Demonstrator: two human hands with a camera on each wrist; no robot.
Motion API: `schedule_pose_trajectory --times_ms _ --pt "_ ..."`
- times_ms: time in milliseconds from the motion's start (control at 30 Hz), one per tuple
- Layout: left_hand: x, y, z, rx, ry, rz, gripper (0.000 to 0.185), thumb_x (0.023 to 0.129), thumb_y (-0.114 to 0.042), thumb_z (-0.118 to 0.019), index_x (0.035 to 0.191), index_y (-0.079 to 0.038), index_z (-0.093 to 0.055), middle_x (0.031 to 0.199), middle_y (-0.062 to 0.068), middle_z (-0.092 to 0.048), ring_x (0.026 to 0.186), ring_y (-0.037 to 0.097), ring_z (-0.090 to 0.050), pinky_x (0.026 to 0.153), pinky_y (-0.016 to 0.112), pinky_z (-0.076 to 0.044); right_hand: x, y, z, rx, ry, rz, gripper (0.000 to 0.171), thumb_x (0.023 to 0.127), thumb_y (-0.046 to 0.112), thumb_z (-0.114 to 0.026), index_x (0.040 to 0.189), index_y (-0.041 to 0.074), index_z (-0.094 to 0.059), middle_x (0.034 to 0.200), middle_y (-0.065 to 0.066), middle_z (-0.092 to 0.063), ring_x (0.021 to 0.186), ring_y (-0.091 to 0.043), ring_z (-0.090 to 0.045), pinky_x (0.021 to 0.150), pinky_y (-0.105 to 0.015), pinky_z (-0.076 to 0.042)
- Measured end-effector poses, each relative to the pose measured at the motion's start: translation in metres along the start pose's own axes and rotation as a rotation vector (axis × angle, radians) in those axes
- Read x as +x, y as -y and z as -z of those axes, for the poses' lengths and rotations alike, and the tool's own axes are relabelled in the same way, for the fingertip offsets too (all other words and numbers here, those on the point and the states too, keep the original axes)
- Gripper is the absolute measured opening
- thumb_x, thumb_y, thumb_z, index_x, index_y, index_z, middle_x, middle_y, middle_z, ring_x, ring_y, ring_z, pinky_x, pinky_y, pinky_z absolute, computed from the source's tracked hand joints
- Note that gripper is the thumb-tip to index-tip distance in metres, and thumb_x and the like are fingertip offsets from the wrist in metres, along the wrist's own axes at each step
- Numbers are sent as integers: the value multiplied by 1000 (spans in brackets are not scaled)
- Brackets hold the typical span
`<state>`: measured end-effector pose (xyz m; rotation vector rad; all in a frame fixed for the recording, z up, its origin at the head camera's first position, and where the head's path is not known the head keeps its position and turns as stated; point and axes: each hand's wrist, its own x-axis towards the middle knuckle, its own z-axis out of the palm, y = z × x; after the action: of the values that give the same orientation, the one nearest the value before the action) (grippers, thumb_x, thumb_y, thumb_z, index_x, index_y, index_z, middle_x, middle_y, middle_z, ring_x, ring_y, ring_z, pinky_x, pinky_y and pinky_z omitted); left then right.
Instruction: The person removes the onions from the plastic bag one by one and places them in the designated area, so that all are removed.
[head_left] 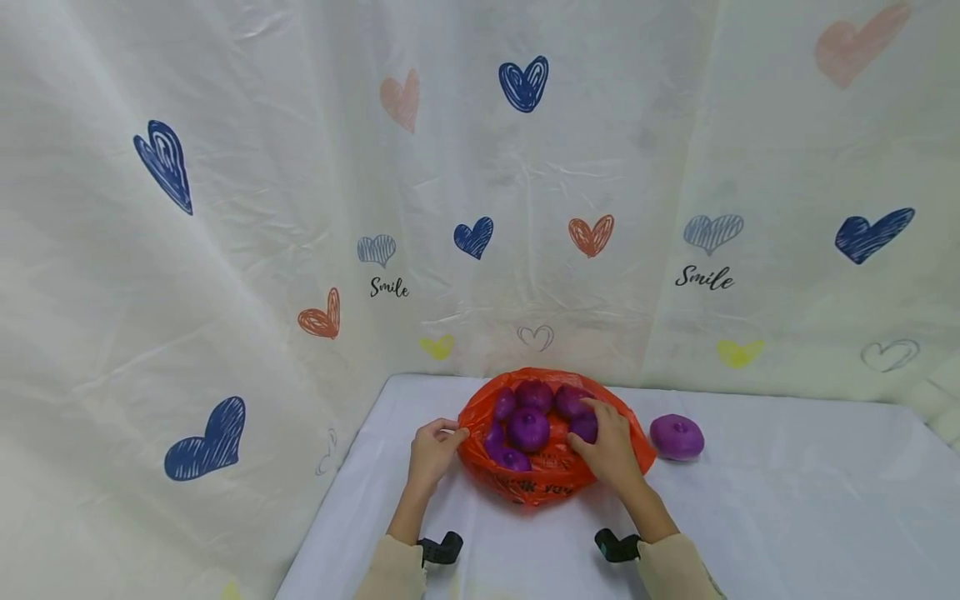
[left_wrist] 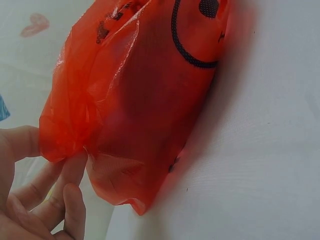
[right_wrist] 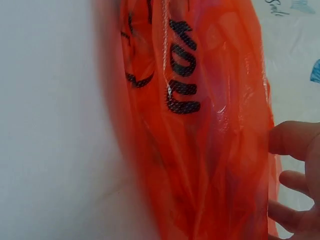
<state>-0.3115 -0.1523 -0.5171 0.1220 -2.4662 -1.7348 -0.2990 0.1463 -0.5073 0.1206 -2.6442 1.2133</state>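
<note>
A: Bag is seen in the head view, orange, lying open on the white table near the back wall. Purple onions are held inside it, and one onion is left outside on the table, just beside the bag's right side.

B: And the hands there?

A: The bag's left edge is pinched by the left hand. The right hand is laid over the bag's right rim, fingers reaching in among the onions; whether anything is gripped by it cannot be told from here.

B: Left wrist view?

A: The bag is shown close, black print on its side. A gathered fold of its plastic is pinched between thumb and fingers of the left hand. The table is seen under it.

B: Right wrist view?

A: The bag fills the frame, black lettering across it. The right hand is seen at the edge, fingers curled against the plastic; a firm grasp cannot be confirmed
</note>
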Motion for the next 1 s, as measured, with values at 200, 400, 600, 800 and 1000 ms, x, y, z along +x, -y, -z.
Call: schedule_pose_trajectory --times_ms 200,400,600,800,1000 --pt "2 3 -1 -4 2 2 19 93 -25 -72 100 -8 -73 76 6 -69 63 15 -52 57 26 -41 5 -7 -4 -30 23 -65 65 93 13 -70 150 6 -39 153 -27 -37 139 -48 -33 110 -71 -36" --pt "3 5 -3 -3 9 5 19 93 -26 -73 100 -8 -73 77 5 -71 66 18 -55 57 26 -42 5 -11 -10 -60 71 -80 70 91 11 -74 149 1 -37 147 -31 -41 135 -50 -42 109 -69 -38" --pt "2 5 -2 -2 4 9 19 92 -26 -73 100 -9 -73 76 4 -70 65 16 -54 56 26 -42 3 -14 -16 -81 133 -87 74 89 13 -77 150 5 -36 144 -31 -42 132 -50 -48 105 -68 -43" --pt "2 5 -2 -2 2 13 19 93 -26 -72 101 -9 -73 78 4 -71 66 17 -55 56 25 -42 2 -14 -17 -76 145 -71 77 87 12 -79 150 6 -36 144 -31 -42 130 -51 -50 104 -69 -43" --pt "2 4 -2 -2 1 13 19 93 -26 -72 101 -9 -73 78 5 -71 65 16 -54 56 25 -41 2 -12 -16 -74 140 -70 77 87 12 -80 150 6 -36 143 -30 -42 130 -51 -50 104 -69 -43"
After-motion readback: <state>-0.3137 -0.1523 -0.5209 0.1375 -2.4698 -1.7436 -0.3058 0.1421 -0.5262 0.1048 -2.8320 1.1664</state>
